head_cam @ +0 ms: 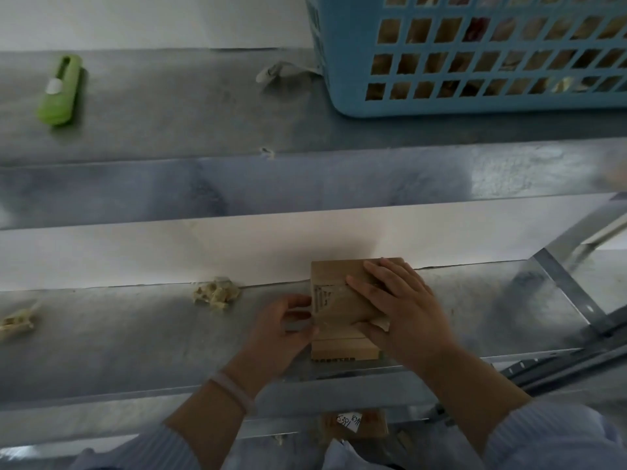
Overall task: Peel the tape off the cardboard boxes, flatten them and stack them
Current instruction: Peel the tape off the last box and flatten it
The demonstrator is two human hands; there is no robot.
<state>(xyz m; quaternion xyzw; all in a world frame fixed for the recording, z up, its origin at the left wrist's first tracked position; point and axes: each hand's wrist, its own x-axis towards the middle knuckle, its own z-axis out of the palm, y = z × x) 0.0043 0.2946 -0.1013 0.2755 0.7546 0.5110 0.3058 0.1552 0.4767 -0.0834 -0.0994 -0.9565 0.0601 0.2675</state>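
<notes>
L hand [285,320] grips, R hand [400,300] presses 1 box [334,276]; 2 tape wads [217,292].

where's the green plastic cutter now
Head view: the green plastic cutter lies far left on the upper metal shelf, well left of the blue plastic basket.

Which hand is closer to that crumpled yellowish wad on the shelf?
Left. The left hand grips the cardboard box at its left edge, just right of the wad; the right hand presses the box top, farther right.
</notes>
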